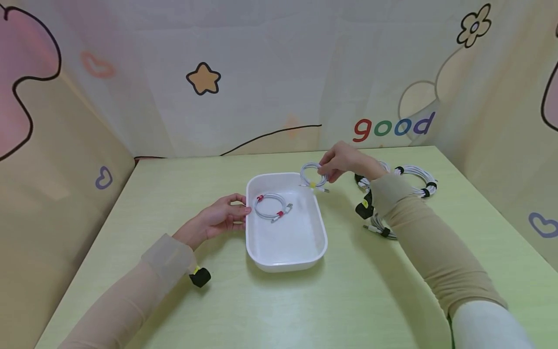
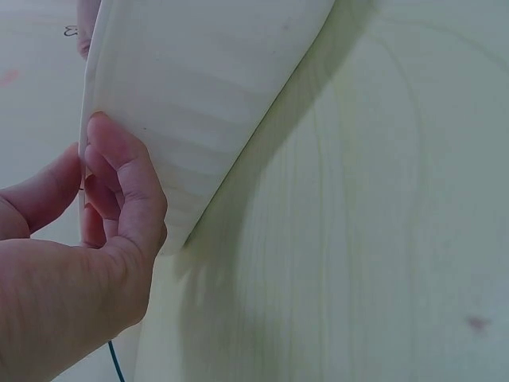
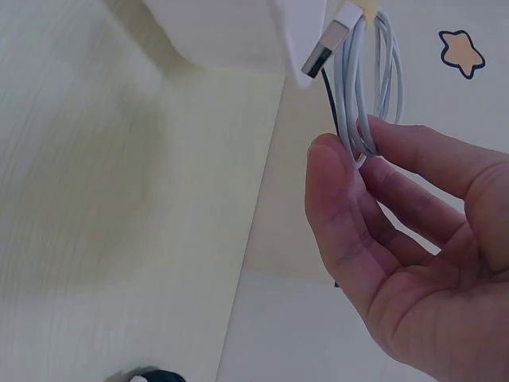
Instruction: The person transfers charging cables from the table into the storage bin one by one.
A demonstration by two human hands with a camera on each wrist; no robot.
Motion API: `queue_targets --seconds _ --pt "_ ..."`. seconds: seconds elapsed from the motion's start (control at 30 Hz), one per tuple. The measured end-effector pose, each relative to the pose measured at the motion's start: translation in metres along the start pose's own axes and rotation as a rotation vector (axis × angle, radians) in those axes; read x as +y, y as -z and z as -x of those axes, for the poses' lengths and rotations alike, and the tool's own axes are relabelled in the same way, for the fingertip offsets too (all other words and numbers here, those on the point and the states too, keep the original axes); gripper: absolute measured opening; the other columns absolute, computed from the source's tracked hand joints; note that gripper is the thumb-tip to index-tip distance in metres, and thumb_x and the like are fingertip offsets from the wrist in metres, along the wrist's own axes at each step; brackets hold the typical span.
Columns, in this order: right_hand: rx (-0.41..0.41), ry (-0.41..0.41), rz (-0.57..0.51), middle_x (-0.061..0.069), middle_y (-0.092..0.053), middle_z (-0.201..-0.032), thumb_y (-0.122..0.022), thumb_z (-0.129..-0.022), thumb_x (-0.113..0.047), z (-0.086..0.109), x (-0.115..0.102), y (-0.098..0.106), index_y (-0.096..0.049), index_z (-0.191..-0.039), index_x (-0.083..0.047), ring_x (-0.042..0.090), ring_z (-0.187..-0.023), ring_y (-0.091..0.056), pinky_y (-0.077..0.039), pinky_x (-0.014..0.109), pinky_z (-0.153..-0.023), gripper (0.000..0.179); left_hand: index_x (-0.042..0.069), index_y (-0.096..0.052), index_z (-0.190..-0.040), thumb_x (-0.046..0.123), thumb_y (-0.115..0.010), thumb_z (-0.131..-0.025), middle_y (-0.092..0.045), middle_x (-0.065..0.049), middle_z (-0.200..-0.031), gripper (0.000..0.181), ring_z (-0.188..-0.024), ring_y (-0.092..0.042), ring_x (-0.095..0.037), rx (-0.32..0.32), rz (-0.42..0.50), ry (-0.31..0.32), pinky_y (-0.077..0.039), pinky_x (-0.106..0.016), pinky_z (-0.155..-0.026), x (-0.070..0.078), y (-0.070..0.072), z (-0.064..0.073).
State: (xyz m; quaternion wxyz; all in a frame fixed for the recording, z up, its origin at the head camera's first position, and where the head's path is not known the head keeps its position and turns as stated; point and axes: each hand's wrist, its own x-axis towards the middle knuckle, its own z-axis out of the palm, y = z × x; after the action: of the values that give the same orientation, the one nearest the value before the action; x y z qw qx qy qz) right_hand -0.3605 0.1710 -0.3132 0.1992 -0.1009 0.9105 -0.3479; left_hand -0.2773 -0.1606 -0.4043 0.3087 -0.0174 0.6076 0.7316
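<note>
A white plastic basin [image 1: 287,247] stands at the middle of the table. My left hand [image 1: 222,216] grips its left rim, thumb on one side of the wall and fingers on the other, as the left wrist view shows. Inside lies a coiled white USB cable [image 1: 257,209] with red ties. Over the basin's far right corner, my right hand [image 1: 342,161] pinches another coiled white USB cable [image 3: 347,103], bound with a yellow tie, between thumb and fingers. Its metal USB plug [image 3: 318,60] hangs near the basin's rim in the right wrist view.
To the right lie several coiled white cables [image 1: 418,170] with black ties, partly hidden by the right forearm. Nearer the front, another cable coil [image 1: 378,229] shows beside the sleeve. A printed curtain [image 1: 270,97] hangs behind the pale green table [image 1: 270,315].
</note>
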Motion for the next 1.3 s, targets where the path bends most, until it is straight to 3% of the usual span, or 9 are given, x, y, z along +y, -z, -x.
queue_targets --seconds 0.53,0.87,1.3 --pt "-0.018 0.012 0.036 0.015 -0.070 -0.098 -0.071 -0.087 -0.014 -0.010 -0.026 -0.025 -0.068 -0.109 0.000 0.018 -0.065 -0.068 -0.059 0.029 -0.069 0.026 0.006 -0.036 -0.126 0.006 -0.055 -0.096 -0.060 -0.004 -0.095 0.035 -0.075 -0.060 -0.015 -0.003 -0.012 0.003 -0.056 -0.026 -0.069 0.001 -0.001 0.003" --pt "-0.036 0.020 0.049 0.014 -0.070 -0.093 -0.071 -0.087 -0.014 -0.016 -0.031 -0.034 -0.068 -0.110 -0.001 0.019 -0.064 -0.066 -0.059 0.029 -0.069 0.026 0.005 -0.036 -0.126 0.005 -0.055 -0.096 -0.061 -0.005 -0.093 0.036 -0.073 -0.060 -0.014 -0.004 -0.003 -0.004 -0.056 -0.026 -0.069 0.000 -0.001 0.002" --pt "-0.050 0.062 0.078 0.009 -0.071 -0.078 -0.073 -0.086 -0.013 -0.021 -0.033 -0.044 -0.071 -0.101 0.000 0.015 -0.058 -0.062 -0.052 0.021 -0.056 0.020 0.006 -0.037 -0.125 0.007 -0.058 -0.095 -0.062 -0.004 -0.094 0.036 -0.076 -0.061 -0.015 -0.018 -0.004 -0.013 -0.057 -0.026 -0.069 0.000 0.000 0.003"
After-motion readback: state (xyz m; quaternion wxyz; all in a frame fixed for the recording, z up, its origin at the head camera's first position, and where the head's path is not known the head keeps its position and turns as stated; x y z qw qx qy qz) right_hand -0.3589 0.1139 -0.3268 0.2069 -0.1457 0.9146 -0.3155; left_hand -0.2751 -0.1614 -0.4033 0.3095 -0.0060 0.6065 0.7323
